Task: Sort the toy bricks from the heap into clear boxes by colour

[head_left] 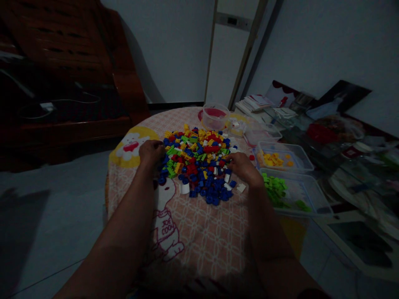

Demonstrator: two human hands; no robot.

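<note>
One view only, and it's from your head: you're looking forward and down across the counter, close in. The brick pile sits dead centre, wall up top, floor off to your left.

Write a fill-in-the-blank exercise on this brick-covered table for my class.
1. The left hand and right hand flank a pile of bricks, whose near edge is mostly ____.
2. The farther clear box beside the right hand holds ____ bricks.
3. The nearer clear box holds ____ bricks.
Missing words: blue; yellow; green.
</note>
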